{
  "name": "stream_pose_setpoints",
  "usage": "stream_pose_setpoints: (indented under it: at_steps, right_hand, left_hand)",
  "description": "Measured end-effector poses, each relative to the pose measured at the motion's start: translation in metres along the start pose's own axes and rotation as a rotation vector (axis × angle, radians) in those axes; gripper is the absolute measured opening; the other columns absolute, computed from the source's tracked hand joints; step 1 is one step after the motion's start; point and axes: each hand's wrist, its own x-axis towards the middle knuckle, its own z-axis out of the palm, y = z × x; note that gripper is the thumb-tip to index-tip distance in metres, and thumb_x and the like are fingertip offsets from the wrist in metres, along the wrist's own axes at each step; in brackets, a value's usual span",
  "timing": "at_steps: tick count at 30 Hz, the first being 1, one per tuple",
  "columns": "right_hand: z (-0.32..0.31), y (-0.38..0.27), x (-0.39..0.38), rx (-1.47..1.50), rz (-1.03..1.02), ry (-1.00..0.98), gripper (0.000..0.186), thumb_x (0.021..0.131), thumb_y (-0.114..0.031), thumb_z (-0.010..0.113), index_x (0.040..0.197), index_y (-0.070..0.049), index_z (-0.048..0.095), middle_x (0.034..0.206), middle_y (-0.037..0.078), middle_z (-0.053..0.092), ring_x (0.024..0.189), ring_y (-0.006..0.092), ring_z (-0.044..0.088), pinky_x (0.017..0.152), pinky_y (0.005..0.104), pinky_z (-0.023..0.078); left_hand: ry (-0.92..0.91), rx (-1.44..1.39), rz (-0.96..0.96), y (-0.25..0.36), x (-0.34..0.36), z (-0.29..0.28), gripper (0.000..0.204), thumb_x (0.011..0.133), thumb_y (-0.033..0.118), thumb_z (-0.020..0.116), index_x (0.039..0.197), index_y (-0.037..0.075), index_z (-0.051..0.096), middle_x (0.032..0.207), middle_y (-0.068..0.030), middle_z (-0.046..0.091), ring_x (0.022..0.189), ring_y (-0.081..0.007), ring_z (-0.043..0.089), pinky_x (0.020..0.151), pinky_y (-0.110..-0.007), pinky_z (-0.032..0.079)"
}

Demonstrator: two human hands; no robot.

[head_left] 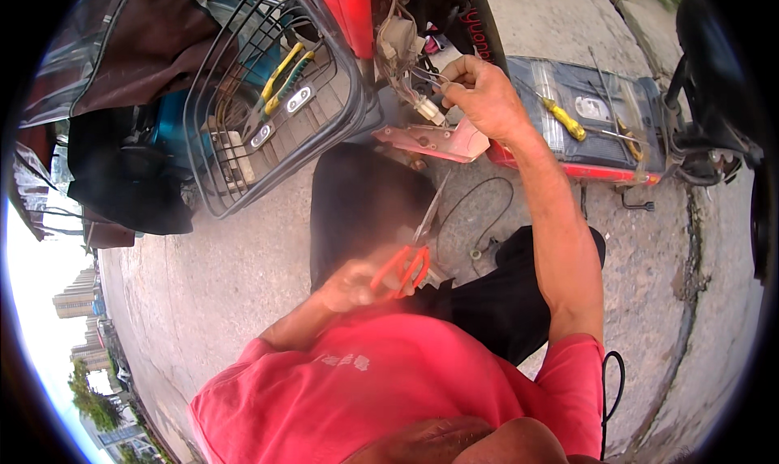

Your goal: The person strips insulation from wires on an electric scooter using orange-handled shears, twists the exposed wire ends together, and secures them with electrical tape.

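My left hand point(354, 285) is closed round the red handles of a pair of scissors point(423, 229), in front of my chest. The scissors' blades point up and away from me. Farther out, my right hand point(480, 95) pinches thin wires point(427, 76) between thumb and fingertips. These wires belong to a bundle point(398, 54) hanging at the front of a red vehicle point(349, 14). Just below my right fingers hangs a white plug connector point(429, 110). Under it is a faded red plastic panel point(430, 140). The left hand is slightly blurred.
A black wire basket point(251, 192) at the left holds yellow-and-green-handled pliers point(284, 81). At the right, a yellow-handled screwdriver point(563, 119) and other tools lie on a grey-and-red panel point(604, 99). A thin black cable point(510, 195) loops on the concrete ground point(243, 245) near my knee.
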Motion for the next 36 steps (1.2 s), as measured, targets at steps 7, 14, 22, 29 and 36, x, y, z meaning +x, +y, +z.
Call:
stream_pose_setpoints:
  at_steps: [7,14,22,29,36]
  right_hand:
    - [0.001,0.005,0.004,-0.037,-0.014,-0.011,0.020,0.084,-0.016,0.065,0.097,0.000,0.067,0.081,0.007,0.071,0.076,0.0146,0.067,0.072,0.0295,0.051]
    - [-0.002,0.012,0.004,0.019,-0.019,-0.012,0.017,0.086,-0.015,0.066,0.095,0.000,0.067,0.081,0.006,0.070,0.076,0.0141,0.067,0.071,0.0297,0.051]
    - [0.000,0.011,0.004,0.010,-0.044,-0.018,0.019,0.086,-0.017,0.067,0.096,-0.001,0.068,0.078,0.006,0.069,0.075,0.0140,0.067,0.071,0.0305,0.051]
    - [-0.001,0.009,0.003,-0.037,-0.004,-0.010,0.021,0.086,-0.018,0.067,0.098,-0.001,0.068,0.078,0.007,0.070,0.076,0.0145,0.067,0.072,0.0309,0.051]
    - [0.001,0.005,0.001,0.016,0.027,-0.054,0.016,0.088,-0.009,0.067,0.099,0.002,0.063,0.086,0.005,0.066,0.075,0.0110,0.062,0.071,0.0269,0.049]
  left_hand:
    - [0.255,-0.645,-0.242,-0.033,-0.014,-0.008,0.068,0.100,0.062,0.044,0.134,0.003,0.049,0.114,-0.0171,0.061,0.081,-0.0233,0.057,0.076,-0.036,0.044]
    - [0.089,-0.407,-0.053,0.005,-0.002,0.011,0.062,0.105,0.056,0.032,0.091,0.012,0.074,0.094,-0.0138,0.063,0.080,-0.0239,0.056,0.082,-0.040,0.042]
    - [0.132,-0.651,-0.215,-0.019,-0.014,0.002,0.084,0.094,0.055,0.057,0.149,-0.005,0.038,0.151,-0.0200,0.044,0.134,-0.0319,0.049,0.106,-0.042,0.043]
    - [0.334,-0.615,-0.097,-0.003,-0.013,0.006,0.070,0.088,0.029,0.075,0.146,0.005,0.043,0.142,-0.0111,0.052,0.136,-0.0301,0.047,0.102,-0.040,0.049]
    - [0.352,-0.560,-0.115,0.019,-0.005,0.023,0.070,0.080,0.021,0.082,0.138,0.001,0.048,0.121,-0.0147,0.062,0.104,-0.0253,0.062,0.087,-0.036,0.053]
